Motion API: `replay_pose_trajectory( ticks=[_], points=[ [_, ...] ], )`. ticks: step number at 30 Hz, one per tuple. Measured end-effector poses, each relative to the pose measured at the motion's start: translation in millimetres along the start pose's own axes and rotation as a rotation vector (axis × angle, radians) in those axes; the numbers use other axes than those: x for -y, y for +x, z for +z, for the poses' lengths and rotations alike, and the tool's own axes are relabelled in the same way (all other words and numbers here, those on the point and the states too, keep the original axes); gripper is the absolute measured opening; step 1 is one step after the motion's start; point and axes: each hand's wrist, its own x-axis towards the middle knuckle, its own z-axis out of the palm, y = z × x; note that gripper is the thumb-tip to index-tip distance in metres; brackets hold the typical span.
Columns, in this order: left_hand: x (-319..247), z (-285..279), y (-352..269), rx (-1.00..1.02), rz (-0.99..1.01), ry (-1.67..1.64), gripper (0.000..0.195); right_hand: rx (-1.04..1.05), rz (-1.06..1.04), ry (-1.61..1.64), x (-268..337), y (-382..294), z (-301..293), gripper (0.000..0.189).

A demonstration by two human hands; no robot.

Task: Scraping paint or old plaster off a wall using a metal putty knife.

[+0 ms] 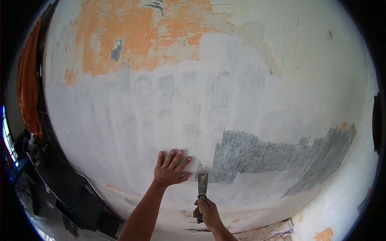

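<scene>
A putty knife [202, 183] with a dark and yellow handle is in my right hand [208, 212], its blade pointing up against the wall [135, 120]. Flat on the whitish wall, a little left of the blade, lies my left hand [171, 168] with its fingers spread. Just right of the blade begins a rough grey bare patch [256, 153] that stretches to the right corner. Higher up, the wall shows orange old paint [129, 36] with ragged edges and a small grey spot [116, 51].
An orange cloth [28, 81] hangs at the far left beside a dark opening. Below it stand dark furniture and a perforated metal angle bar [98, 194]. A side wall [346, 192] meets this one at the right. Crumpled sheeting [268, 232] lies at the wall's foot.
</scene>
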Motion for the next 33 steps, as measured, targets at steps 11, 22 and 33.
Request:
replay_pose_trajectory(
  ticks=[11,22,33],
  points=[
    [1,2,6,-0.044,-0.017,-0.017,0.063,-0.022,0.021,-0.015,5,-1,-3,0.031],
    [-1,0,1,-0.015,-0.048,-0.044,0.06,-0.012,0.028,0.0,25,-8,4,0.03],
    [0,-1,4,-0.032,-0.039,-0.045,0.06,0.012,0.038,0.039,32,-10,5,0.028]
  ],
)
